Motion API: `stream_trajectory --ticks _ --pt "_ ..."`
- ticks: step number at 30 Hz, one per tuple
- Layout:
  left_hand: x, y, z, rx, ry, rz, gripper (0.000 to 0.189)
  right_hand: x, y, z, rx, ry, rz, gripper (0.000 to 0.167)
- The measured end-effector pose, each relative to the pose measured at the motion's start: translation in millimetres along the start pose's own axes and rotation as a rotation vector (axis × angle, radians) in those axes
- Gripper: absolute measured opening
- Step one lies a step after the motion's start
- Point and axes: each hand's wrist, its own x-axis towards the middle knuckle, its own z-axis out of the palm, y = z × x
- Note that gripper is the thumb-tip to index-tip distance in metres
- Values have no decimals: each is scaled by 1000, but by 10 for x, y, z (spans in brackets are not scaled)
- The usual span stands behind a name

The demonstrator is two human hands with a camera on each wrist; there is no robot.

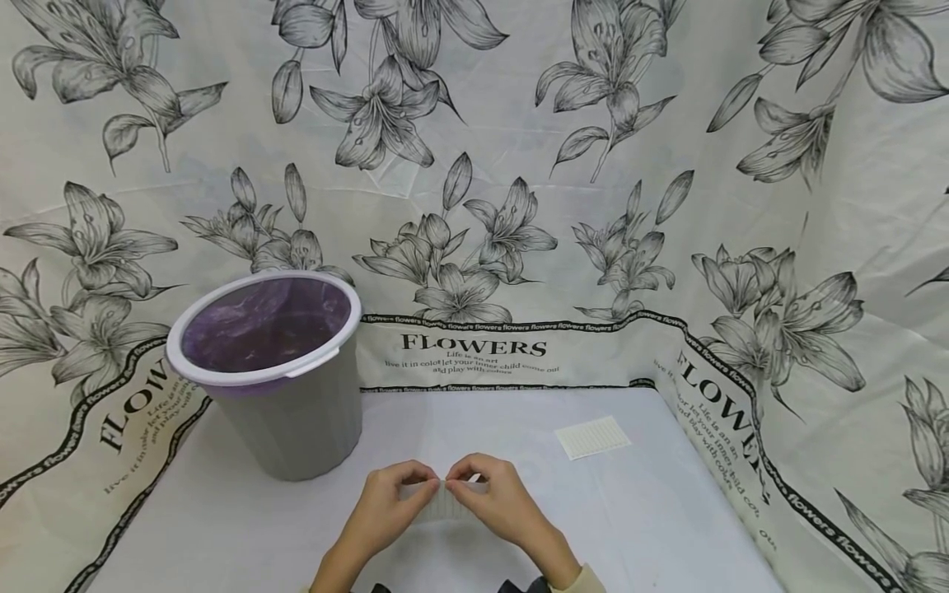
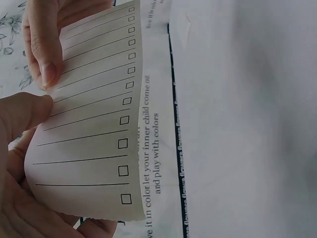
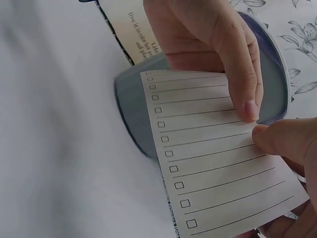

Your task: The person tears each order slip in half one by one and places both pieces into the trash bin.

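Between both hands a sheet of checklist paper (image 2: 94,114), printed with lines and a column of small boxes, is held up over the table. My left hand (image 1: 395,500) pinches its top edge with thumb and fingers. Right beside it, my right hand (image 1: 500,502) pinches the same edge, the two thumbs nearly touching. The right wrist view shows the checklist paper (image 3: 198,144) bending slightly, with fingers behind it partly hidden. No tear is visible where the thumbs meet.
A grey bin (image 1: 296,428) with a purple liner and pale rim stands on the left of the white table (image 1: 630,527). Another lined sheet (image 1: 593,437) lies flat at the right. Floral cloth (image 1: 474,247) hangs behind and along the sides.
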Motion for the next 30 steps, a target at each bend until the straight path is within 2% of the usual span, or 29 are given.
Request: stream_trajectory --ticks 6,11,15,19,23,30 --pt "2 -9 -36 3 -29 -15 8 -12 20 40 31 2 -13 7" --pt "17 -8 -77 6 -49 -44 8 -10 36 79 67 -10 -57 8" --pt "26 -14 -95 11 -64 -78 8 -10 49 116 67 -17 -91 10" --pt "38 -26 -112 1 -76 -100 8 -4 68 149 62 -9 -110 3" --pt "44 -39 -116 -23 -82 -117 8 1 84 172 68 1 -126 6" --pt "62 -44 -111 -6 -88 -127 9 5 110 206 75 15 -161 7"
